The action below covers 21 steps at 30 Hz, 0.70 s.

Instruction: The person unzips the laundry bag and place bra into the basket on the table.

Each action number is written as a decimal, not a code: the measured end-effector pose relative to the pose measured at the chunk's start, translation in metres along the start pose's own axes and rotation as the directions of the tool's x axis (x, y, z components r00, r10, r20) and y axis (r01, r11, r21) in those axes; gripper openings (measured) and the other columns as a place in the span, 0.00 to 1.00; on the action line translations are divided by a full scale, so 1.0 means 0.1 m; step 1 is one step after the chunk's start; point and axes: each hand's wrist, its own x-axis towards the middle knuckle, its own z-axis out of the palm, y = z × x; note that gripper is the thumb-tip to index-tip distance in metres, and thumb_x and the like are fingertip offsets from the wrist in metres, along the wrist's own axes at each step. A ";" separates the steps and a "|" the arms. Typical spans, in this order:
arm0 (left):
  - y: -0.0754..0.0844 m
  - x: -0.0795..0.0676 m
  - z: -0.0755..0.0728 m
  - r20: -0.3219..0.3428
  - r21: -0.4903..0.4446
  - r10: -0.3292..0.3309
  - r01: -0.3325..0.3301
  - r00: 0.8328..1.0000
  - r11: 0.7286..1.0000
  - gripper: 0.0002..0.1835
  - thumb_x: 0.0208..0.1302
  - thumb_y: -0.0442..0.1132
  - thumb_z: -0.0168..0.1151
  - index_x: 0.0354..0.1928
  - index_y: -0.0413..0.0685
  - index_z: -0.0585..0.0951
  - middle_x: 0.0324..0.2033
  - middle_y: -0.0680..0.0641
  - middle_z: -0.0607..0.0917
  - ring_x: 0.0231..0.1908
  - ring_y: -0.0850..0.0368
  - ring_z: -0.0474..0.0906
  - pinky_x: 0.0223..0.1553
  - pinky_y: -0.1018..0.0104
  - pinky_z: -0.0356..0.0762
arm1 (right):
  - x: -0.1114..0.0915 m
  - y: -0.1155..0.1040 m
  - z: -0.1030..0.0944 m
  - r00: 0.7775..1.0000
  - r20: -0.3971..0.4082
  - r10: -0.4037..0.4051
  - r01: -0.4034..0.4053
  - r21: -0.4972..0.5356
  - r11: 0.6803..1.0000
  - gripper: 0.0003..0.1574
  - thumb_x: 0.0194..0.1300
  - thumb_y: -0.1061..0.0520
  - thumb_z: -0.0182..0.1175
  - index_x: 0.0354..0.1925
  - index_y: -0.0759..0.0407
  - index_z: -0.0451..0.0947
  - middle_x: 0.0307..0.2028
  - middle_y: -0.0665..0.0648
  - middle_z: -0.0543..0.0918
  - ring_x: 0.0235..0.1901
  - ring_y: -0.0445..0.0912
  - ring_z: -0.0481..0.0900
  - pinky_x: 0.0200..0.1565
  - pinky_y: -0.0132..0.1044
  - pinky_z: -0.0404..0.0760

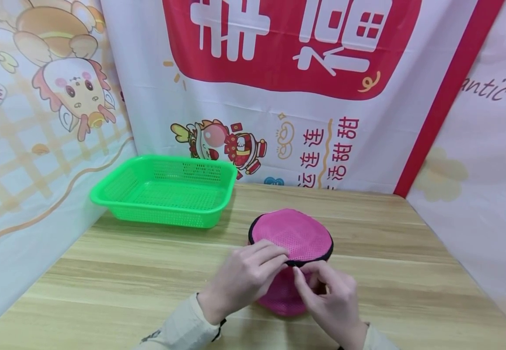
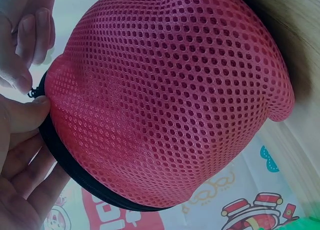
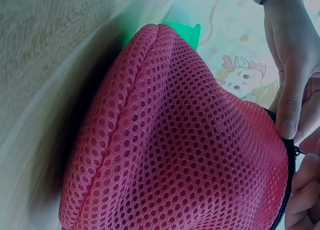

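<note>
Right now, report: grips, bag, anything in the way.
Left grip pinching the black rim; right grip pinched at the zipper pull. Pink mesh bag upright on the table. No obstruction seen; green basket stands apart.

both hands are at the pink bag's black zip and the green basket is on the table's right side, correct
Wrong side: the head view shows the green basket on the left side of the table. The left hand and right hand are at the black zip of the pink bag.
</note>
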 end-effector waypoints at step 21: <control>0.01 0.00 -0.02 0.029 0.029 -0.004 0.004 1.000 1.000 0.06 0.63 0.32 0.65 0.41 0.42 0.87 0.39 0.50 0.84 0.39 0.60 0.79 0.43 0.73 0.80 | 0.01 -0.02 -0.04 0.998 -0.025 0.053 -0.054 -0.059 0.997 0.09 0.59 0.62 0.62 0.23 0.59 0.75 0.13 0.40 0.66 0.14 0.28 0.61 0.16 0.16 0.59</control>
